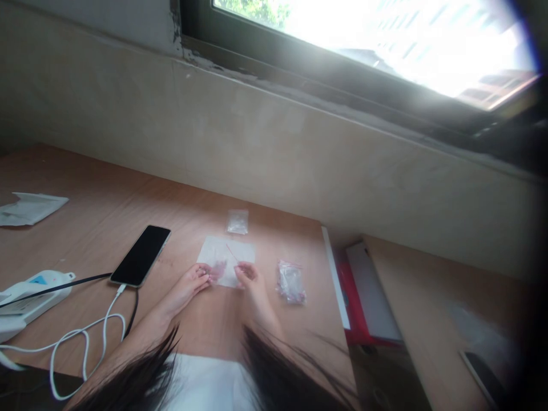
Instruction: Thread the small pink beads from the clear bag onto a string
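Note:
A thin white sheet (246, 251) lies on the table in front of me, with a small pinkish-purple cluster (220, 268) at its left part, too blurred to name. At the sheet's left edge, my left hand (197, 279) is closed with thumb and fingers together beside the cluster; what it holds, if anything, is hidden. My right hand (252, 278) pinches a thin red stick (232, 252) over the sheet's right side, its free end slanting up and left. Beyond the sheet is a small clear zip bag (237, 221). Right of my right hand lies another zip bag (291, 282) with reddish edges.
A black phone (141, 255) lies to the left, with a white cable (105, 325) looping toward the table's front edge. Farther left are a white power strip (34, 299) and a crumpled white packet (29, 209). A red folder (353, 302) stands past the table's right edge.

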{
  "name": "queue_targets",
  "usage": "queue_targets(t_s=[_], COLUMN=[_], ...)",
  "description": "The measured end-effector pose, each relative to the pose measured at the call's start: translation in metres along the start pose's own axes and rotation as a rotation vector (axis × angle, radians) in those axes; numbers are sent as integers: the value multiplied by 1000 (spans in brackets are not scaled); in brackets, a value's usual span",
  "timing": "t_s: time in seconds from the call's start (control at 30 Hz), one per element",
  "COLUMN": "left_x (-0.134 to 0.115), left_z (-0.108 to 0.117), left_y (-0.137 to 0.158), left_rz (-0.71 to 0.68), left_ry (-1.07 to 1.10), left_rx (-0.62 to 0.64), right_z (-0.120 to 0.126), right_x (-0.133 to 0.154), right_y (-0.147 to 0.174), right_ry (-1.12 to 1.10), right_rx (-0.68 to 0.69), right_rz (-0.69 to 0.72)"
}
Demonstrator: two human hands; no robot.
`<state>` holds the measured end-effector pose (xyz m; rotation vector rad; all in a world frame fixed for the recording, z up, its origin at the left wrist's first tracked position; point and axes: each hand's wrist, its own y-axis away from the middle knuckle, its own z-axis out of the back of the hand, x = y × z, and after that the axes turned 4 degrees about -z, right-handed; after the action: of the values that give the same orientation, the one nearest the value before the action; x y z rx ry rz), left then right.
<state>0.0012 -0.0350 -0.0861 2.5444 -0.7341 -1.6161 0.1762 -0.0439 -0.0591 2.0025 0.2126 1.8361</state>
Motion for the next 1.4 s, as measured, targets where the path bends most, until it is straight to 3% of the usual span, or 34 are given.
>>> queue_targets(t_s=[0.33, 0.53, 0.63, 1.0, 1.2, 1.4], left_x=[-27, -69, -78, -73, -71, -53], left_z=[-17, -40, -49, -46, -49, -53], left_y=[11, 9, 8, 23, 29, 29], left_rz=[-2, -75, -91, -138, -139, -91], left_ry=[-427, -601, -611, -717, -702, -603], left_rx=[277, 91, 66, 123, 69, 188], right_z=[6, 1, -1, -2, -3, -5], right_x=[7, 8, 10, 8, 12, 6], right_y=[3, 6, 10, 26, 36, 37], right_ry=[-6, 54, 62, 99, 49, 65], right_rx=[-43, -10, -5, -13, 136, 69], right_rz=[106, 196, 210, 207, 211, 229])
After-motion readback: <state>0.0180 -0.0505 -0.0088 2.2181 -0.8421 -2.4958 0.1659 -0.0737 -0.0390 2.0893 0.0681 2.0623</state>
